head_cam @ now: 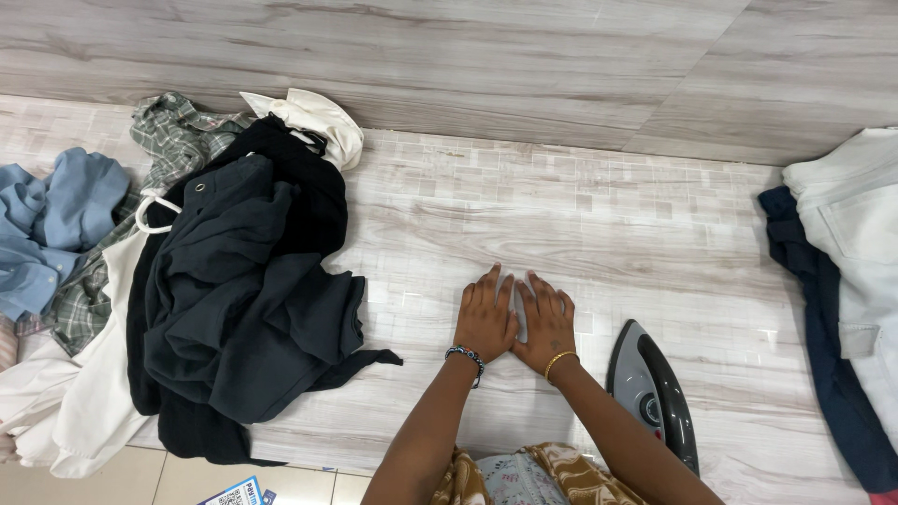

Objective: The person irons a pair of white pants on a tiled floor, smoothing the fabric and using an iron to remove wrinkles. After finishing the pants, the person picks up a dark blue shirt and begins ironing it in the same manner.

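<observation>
My left hand (485, 316) and my right hand (545, 322) lie flat, palms down, side by side on the wood-patterned table top (561, 224), thumbs touching. Neither holds anything. The left wrist wears a dark beaded bracelet, the right a thin gold bangle. A grey and black clothes iron (653, 393) lies just right of my right forearm. A dark charcoal garment (248, 299) is heaped to the left of my left hand, about a hand's width away.
Under and beside the dark garment lie a white cloth (75, 402), a green checked shirt (168, 140), a cream garment (318, 120) and a blue shirt (47, 224). At the right edge are a pale grey-white garment (856, 224) over a navy one (823, 318).
</observation>
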